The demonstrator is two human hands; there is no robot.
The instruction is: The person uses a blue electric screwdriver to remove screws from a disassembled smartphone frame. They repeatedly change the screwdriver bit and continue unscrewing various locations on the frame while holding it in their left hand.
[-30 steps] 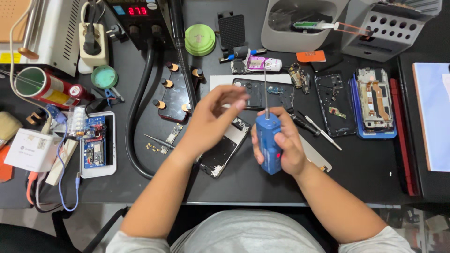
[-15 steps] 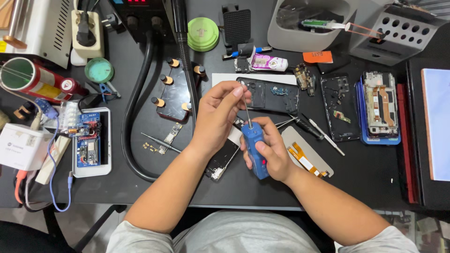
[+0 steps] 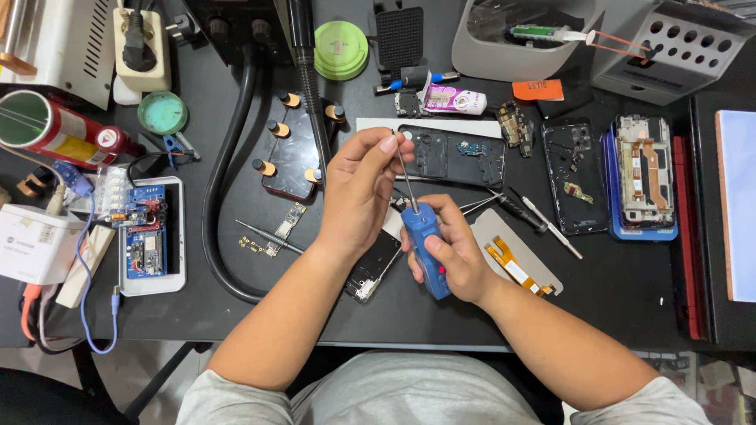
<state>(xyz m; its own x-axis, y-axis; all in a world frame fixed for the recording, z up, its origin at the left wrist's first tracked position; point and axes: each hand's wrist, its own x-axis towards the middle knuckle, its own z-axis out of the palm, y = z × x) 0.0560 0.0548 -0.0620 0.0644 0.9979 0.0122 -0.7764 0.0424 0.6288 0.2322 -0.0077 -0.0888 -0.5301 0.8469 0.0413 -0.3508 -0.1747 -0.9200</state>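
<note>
Since the earlier frames the left hand [image 3: 358, 193] has been lifted off the table and brought up to the thin metal shaft [image 3: 405, 173] of the blue screwdriver [image 3: 425, 248], whose tip is now pinched between thumb and forefinger; a second ago that hand was spread flat over the dismantled phone [image 3: 374, 267]. The screwdriver has been tilted so that its shaft points up and away, and it is gripped around its blue handle by the closed fingers [image 3: 433, 252] of the right hand [image 3: 449, 256], held above the table [image 3: 598, 291] just over the dismantled phone. Beyond the hands a black phone frame [image 3: 453, 153] is seen lying flat, with tweezers [image 3: 480, 205] and a smaller screwdriver [image 3: 543, 220] just to the right, unchanged in place
</note>
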